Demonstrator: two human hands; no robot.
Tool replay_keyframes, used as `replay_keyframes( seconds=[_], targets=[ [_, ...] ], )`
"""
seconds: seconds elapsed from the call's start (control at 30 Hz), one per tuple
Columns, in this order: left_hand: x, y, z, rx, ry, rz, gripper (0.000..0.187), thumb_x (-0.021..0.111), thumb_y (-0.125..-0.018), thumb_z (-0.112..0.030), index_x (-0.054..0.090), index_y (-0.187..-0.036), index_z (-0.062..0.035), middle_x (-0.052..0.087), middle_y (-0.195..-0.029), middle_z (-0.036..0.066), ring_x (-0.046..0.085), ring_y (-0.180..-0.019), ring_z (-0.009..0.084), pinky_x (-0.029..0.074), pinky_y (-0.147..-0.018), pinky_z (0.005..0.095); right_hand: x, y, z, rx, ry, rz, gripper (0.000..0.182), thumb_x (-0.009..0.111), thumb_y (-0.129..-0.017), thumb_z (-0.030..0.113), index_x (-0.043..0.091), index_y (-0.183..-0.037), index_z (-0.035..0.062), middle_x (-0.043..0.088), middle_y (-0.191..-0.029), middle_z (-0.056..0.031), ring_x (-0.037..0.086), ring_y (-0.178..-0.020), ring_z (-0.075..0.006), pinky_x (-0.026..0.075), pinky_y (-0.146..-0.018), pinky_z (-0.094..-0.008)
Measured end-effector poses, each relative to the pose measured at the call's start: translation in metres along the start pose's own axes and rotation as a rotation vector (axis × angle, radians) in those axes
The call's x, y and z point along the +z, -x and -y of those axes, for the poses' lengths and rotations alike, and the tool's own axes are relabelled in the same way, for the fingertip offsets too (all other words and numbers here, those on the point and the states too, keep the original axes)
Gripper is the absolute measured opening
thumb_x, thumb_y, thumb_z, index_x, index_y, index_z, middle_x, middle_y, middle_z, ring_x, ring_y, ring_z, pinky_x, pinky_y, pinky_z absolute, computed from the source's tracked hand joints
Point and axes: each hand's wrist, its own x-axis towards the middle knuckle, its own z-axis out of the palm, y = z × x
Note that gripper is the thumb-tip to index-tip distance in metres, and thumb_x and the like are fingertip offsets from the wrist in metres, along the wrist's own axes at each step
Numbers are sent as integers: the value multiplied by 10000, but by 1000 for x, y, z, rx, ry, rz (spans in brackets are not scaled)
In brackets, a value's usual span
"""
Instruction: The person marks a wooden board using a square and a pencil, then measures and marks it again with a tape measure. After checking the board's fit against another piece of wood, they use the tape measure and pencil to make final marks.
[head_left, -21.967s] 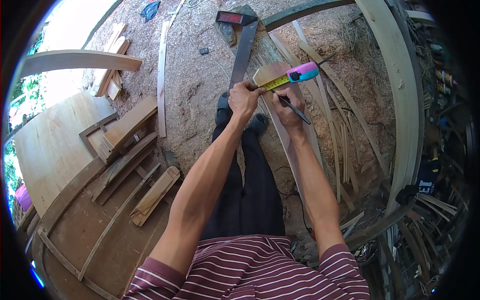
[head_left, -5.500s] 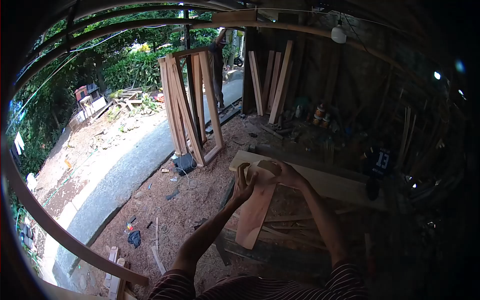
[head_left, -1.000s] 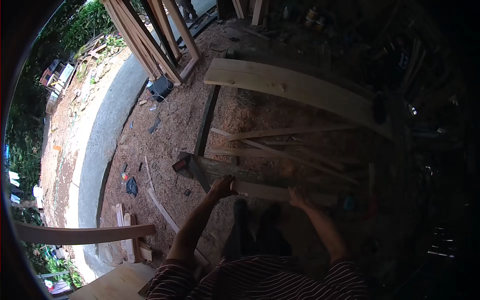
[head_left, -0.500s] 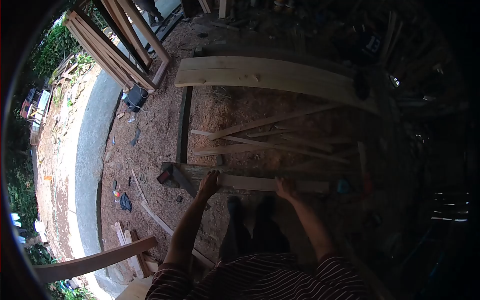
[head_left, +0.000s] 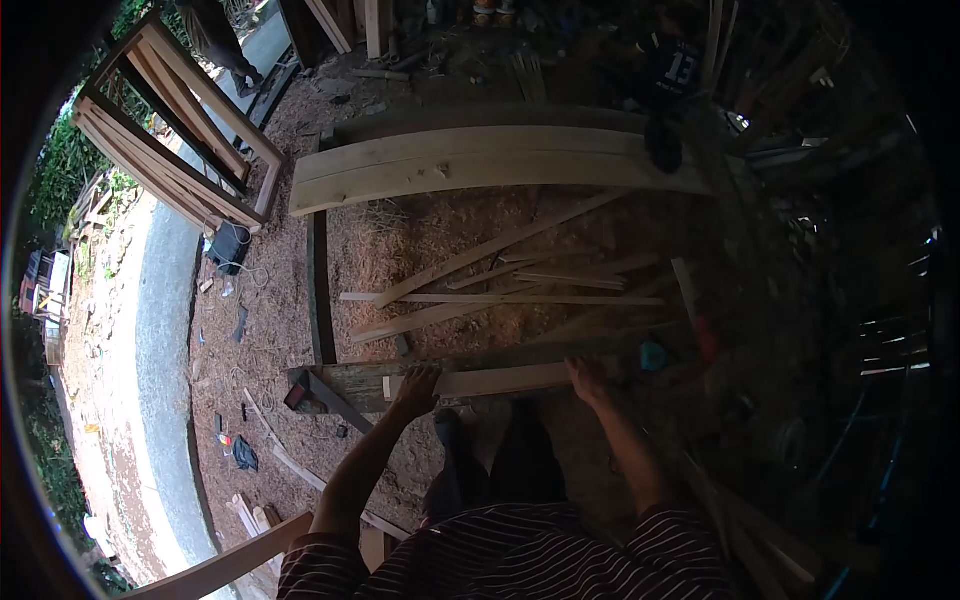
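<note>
A planed wooden board [head_left: 500, 382] lies lengthwise across the near bench beam [head_left: 358, 376] in front of me. My left hand [head_left: 417, 388] is closed over the board close to its left end, which sticks out past the fingers. Farther along, my right hand [head_left: 588, 380] grips the same board from the near side. Left of my left hand, a handsaw [head_left: 338, 402] with a dark and red handle rests on the beam. To the right of my right hand lie a teal object [head_left: 653, 355] and a second saw with a red handle [head_left: 706, 340], both in shadow.
A wide plank [head_left: 400, 170] spans the far side of the bench frame. Loose wood strips [head_left: 490, 250] lie over shavings inside the frame. Wooden frames [head_left: 190, 120] lean at the upper left, near a person's legs [head_left: 218, 45]. A timber [head_left: 235, 560] juts in at lower left.
The view has swung, so the surroundings sit farther left and lower. The board's left end now extends beyond my left hand, where before that hand was at the end. Both hands stay on it.
</note>
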Motion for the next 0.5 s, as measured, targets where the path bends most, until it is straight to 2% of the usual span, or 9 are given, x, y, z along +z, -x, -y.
replay_keyframes(
  seconds=[0.07, 0.13, 0.17, 0.23, 0.4, 0.47, 0.5],
  targets=[
    [5, -11, -14, -21, 29, 24, 648, 736, -687, -189, 458, -1253, -39, 482, -1225, 182, 463, -1161, 373, 377, -986, 467, -6, 4, -26, -28, 78, -63, 365, 362, -991, 252, 519, -1248, 48, 543, -1229, -173, 492, -1158, -352, 332, -1036, -469],
    [7, -19, -30, -20, 13, 31, 665, 743, -695, -192, 449, -1272, -41, 479, -1227, 178, 467, -1158, 372, 381, -980, 467, 72, -21, -99, -353, 640, -520, 382, 361, -987, 239, 485, -1299, 57, 516, -1284, -166, 460, -1210, -346, 310, -1064, -451],
    [7, -22, -36, -25, 8, 42, 665, 743, -695, -192, 449, -1272, -41, 479, -1227, 178, 467, -1158, 372, 381, -980, 467, 111, -33, -136, -410, 903, -821, 395, 360, -985, 232, 469, -1325, 62, 502, -1311, -163, 444, -1236, -343, 300, -1078, -441],
    [8, -35, -45, -88, 18, 142, 680, 751, -701, -196, 447, -1294, -55, 484, -1266, 174, 466, -1185, 357, 373, -997, 464, 111, -35, -144, -402, 975, -879, 403, 356, -982, 224, 452, -1338, 62, 495, -1321, -161, 446, -1237, -341, 309, -1075, -435],
    [21, -37, -50, -114, -14, 109, 703, 744, -675, -167, 454, -1309, -76, 526, -1250, 154, 508, -1163, 324, 390, -984, 440, 70, -17, -132, -409, 1313, -1101, 446, 340, -968, 190, 386, -1391, 59, 465, -1361, -152, 454, -1238, -332, 347, -1061, -411],
    [18, -39, -48, -109, -13, 104, 703, 744, -675, -161, 457, -1312, -82, 537, -1247, 150, 516, -1158, 320, 395, -981, 437, 25, -11, -107, -256, 227, 110, 454, 363, -942, 154, 394, -1389, 83, 467, -1358, -162, 470, -1221, -342, 377, -1030, -430],
    [20, -39, -48, -121, -1, 94, 707, 747, -671, -154, 457, -1312, -85, 544, -1238, 149, 522, -1153, 317, 400, -976, 439, 6, -11, -99, -256, 226, 107, 454, 363, -942, 154, 394, -1389, 83, 467, -1358, -162, 470, -1221, -342, 377, -1030, -430]
  ],
)
